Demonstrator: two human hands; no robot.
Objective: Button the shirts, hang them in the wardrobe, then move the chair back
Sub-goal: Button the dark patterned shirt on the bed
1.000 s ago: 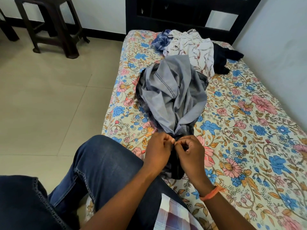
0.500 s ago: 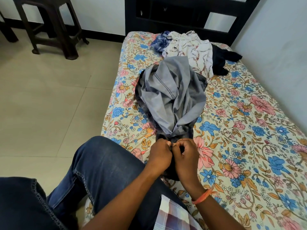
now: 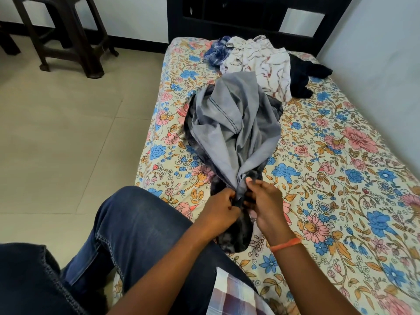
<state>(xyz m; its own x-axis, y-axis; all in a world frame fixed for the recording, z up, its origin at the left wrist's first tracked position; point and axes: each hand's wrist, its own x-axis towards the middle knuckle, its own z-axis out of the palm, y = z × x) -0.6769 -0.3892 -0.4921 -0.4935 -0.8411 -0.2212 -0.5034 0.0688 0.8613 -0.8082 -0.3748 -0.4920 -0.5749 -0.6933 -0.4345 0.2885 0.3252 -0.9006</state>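
- Grey shirt (image 3: 229, 130) lay bunched along the middle of the floral bedsheet (image 3: 341, 169), near end gathered at lower centre of the frame.
- Pinched that near edge with both hands, close together and almost touching: left hand (image 3: 221, 206) curled on the dark fabric from the left, right hand (image 3: 263, 203) clamped from the right with the thumb raised at the top.
- Compared with a second before, had shifted grip: hands sat slightly lower and a little more apart, right thumb lifted clear, cloth drawn taut into a narrow neck between them.
- Could not tell whether a button was through its hole; button and hole hidden by fingers and folds.
- Judged this as one buttoning step on the grey shirt, either just closed or about to move along the placket.
- Left more garments unhandled at upper centre: blue checked shirt (image 3: 217, 50), white patterned shirt (image 3: 261, 60), dark garment (image 3: 306, 73) at the right of the pile.
- Saw a dark stool or chair (image 3: 68, 37) at upper left on the tiled floor (image 3: 68, 133), well apart from the bed.
- Saw no wardrobe and no hangers.
- Judged the task early: hanging and chair move not yet begun.
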